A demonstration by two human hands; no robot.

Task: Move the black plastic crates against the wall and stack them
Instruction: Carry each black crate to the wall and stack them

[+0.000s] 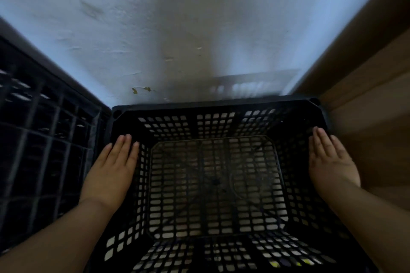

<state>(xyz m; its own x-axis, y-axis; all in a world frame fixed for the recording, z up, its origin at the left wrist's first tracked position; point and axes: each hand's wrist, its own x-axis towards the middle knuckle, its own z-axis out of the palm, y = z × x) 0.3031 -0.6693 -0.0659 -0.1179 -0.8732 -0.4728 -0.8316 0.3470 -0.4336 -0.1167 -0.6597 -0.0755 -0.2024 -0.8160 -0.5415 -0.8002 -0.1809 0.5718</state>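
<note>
Wall [177, 29]: pale, whitish-blue plaster, scuffed, a few chipped spots low down; fills upper frame, blurred.
Right side: brown wooden panel [366, 99], looks like furniture/board, runs along crate's rt edge.
Crate [213, 184]: black plastic, open top, seen from above. Lattice walls + lattice floor w/ small rectangular holes, light showing thru. Solid rim [210, 103] w/ round sockets at the far corners. Floor has octagon-ish inner frame, center rib w/ hub dot. Empty inside.
Crate pos: far rim right up at the wall, can't tell if touching; sits betw. 2nd crate on left and wooden panel on rt. What it rests on: can't tell, though more lattice shows thru the floor holes.
2nd crate [44, 131]: black, bigger grid openings, just beside main crate's left wall; top edge higher in frame.
Left hand [113, 168]: flat, fingers straight + together, palm pressed on crate's left rim/outer wall; not curled round anything.
Right hand [330, 159]: same, flat + fingers extended, lying on rt rim, in the gap by the panel; not gripping.
Forearms: bare, both come in from bottom corners.
</note>
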